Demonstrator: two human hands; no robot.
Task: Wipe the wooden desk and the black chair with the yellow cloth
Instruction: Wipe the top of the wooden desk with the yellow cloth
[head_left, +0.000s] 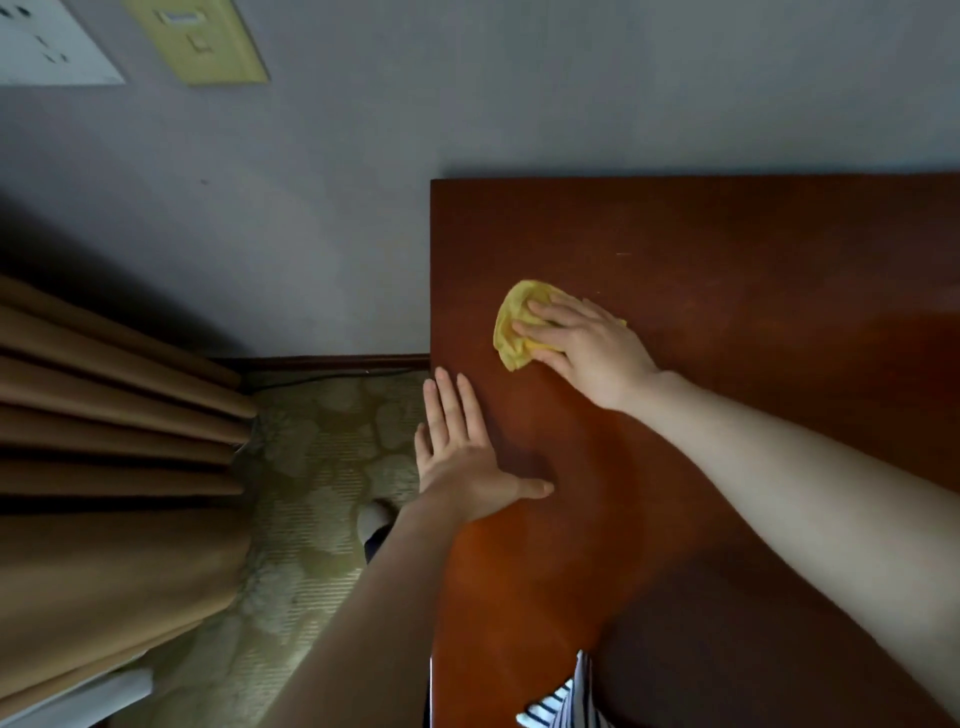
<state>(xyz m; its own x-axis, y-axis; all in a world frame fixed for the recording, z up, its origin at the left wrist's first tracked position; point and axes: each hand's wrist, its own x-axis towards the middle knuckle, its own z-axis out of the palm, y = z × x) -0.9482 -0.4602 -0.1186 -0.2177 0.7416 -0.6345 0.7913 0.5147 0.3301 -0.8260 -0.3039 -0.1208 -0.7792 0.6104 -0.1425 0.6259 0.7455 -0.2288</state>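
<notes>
In the head view, the right hand (587, 348) is pressing with spread fingers on the crumpled yellow cloth (511, 332), lying on the glossy reddish-brown wooden desk (727, 249) near its 9 o'clock edge. At 7 o'clock from the cloth, the left hand (462, 452) is resting flat, fingers straight. Desk wiping is seemingly going on; the black chair is not showing, probably remaining to do
</notes>
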